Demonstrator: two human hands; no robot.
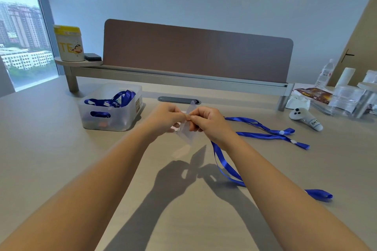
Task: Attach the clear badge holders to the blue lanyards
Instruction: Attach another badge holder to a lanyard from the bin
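Now both hands, left point(163, 119) and right point(208, 123), fingers pinched on one clear holder point(188, 130) above the counter point(61, 159); one lanyard point(222, 161) trailing from right hand, two more point(271, 134) lying rightward (others in bin point(111, 108), uncountable).

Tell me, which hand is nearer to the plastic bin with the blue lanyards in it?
The left. The left hand is just right of the plastic bin, raised above the table and pinching the clear badge holder. The right hand is on the holder's far side, farther from the bin.
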